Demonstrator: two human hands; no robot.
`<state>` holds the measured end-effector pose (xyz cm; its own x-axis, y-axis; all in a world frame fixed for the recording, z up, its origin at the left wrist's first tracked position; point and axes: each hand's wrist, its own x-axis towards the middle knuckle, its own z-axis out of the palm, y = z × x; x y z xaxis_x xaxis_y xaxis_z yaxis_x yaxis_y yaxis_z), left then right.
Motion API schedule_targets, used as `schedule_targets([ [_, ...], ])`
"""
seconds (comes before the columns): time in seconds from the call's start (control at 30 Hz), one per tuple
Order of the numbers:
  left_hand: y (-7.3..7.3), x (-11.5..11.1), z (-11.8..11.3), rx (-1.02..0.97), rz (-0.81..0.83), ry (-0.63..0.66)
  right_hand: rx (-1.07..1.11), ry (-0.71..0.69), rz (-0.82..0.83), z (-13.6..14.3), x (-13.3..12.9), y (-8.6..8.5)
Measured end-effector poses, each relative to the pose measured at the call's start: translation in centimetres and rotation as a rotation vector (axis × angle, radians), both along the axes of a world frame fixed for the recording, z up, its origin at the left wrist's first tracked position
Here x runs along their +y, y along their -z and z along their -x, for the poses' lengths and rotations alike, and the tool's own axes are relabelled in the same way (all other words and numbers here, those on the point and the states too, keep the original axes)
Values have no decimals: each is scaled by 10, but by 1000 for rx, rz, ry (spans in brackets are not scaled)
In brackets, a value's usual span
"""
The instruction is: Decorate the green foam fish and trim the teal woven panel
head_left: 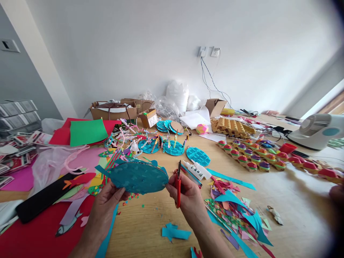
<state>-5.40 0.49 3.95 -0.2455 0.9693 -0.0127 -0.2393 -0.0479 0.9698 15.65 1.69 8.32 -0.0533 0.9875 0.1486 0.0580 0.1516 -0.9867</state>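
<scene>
A teal oval disc point(139, 178), with small flaps along its far edge and a strip sticking out at its left end, is held tilted above the table. My left hand point(110, 199) pinches its lower left edge between thumb and fingers. At the disc's right end, my right hand point(185, 190) touches the rim with its fingertips and has red-handled scissors point(178, 190) in its grip, the blades pointing up and away. Under the right hand lie teal paper scraps point(174, 232). Beyond the disc are white glue bottles point(197, 170) and a flat teal disc point(198, 156).
Colourful paper scraps point(228, 211) heap up at the right. Painted egg-carton pieces point(252, 154) and a white fan point(314, 132) stand farther right. Red and green sheets point(88, 132), a black phone-like slab point(48, 199) and paper fish point(77, 180) lie left. Cardboard boxes point(114, 111) line the wall.
</scene>
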Motion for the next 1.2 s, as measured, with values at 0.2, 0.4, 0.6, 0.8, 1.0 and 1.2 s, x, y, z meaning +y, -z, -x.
schedule_targets([
  [0.2,5,-1,2,-59,36,-24,37,4,30,0,0,4],
  [0.4,6,-2,4,-8,36,-22,91,-10,80,1,2,5],
  [0.6,12,-1,7,-39,20,-28,92,-34,66,3,3,15],
  [0.8,10,1,12,-106,56,-86,-168,-85,-9,-14,-4,5],
  [1.0,10,6,21,-96,83,-102,-702,-70,-284,-36,-13,-34],
  [1.2,7,5,26,14,74,-7,-1015,-94,-447,-37,-4,-51],
])
